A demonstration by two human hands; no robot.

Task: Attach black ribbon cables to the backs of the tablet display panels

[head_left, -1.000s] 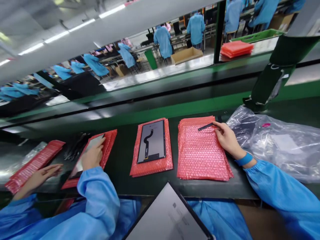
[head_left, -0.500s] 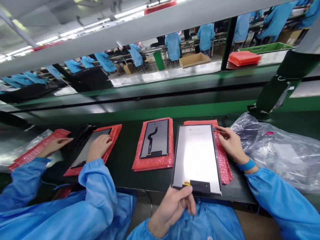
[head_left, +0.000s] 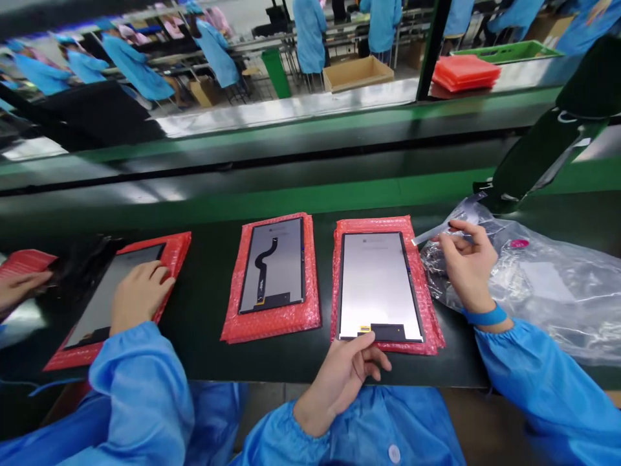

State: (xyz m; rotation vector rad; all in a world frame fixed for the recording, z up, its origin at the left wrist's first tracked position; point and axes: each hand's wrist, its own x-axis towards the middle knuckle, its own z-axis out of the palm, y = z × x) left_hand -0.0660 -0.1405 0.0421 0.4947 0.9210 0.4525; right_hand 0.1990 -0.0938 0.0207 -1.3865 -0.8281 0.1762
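Faint print atop two screens, too small to read, pink mark on clear bag, illegible

The left hand extends its thumb; the right hand pinches.

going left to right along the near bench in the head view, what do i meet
Red packaging at the edge, display panel partly under a co-worker's hand, second display panel bearing a black flex cable, third display panel with the left hand at its lower edge, clear plastic bag.

Left hand touches screen, right hand holds strip.
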